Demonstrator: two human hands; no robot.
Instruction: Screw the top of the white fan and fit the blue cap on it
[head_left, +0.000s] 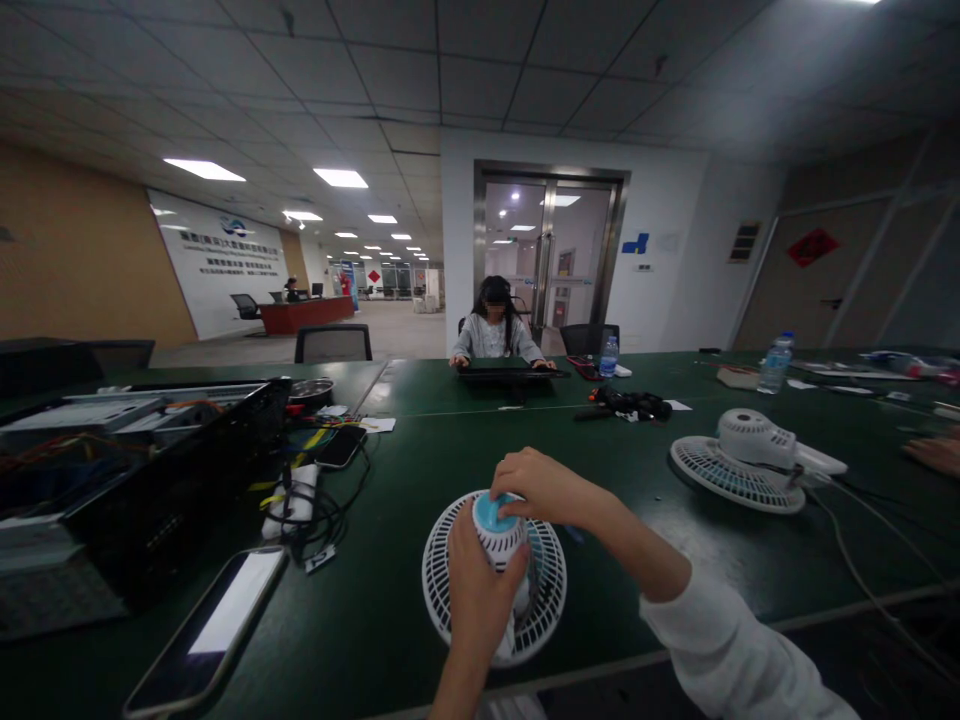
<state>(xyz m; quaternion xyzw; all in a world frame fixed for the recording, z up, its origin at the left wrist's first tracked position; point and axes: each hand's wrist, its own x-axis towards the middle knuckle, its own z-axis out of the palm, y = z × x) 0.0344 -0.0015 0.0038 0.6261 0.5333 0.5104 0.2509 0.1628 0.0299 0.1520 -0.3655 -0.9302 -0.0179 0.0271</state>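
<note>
A small white fan (pixel 553 585) lies grille down on the green table in front of me, its motor housing pointing up. My left hand (pixel 480 575) is wrapped round that white slotted housing, fingers on one side and thumb on the other. On top of the housing sits a light-blue round cap (pixel 489 514). From the right, my right hand (pixel 536 482) reaches over with bent fingers closed on the cap's edge. The fingertips partly cover the cap, so I cannot tell whether it is loose or seated.
At the left stand an opened computer case (pixel 172 480), a phone (pixel 217 630) and tangled black cables (pixel 322 510). A second white fan (pixel 735 470) lies at the right. Across the table a person (pixel 493 325) sits behind a dark flat panel (pixel 510 374). Bottles (pixel 775 365) stand farther back.
</note>
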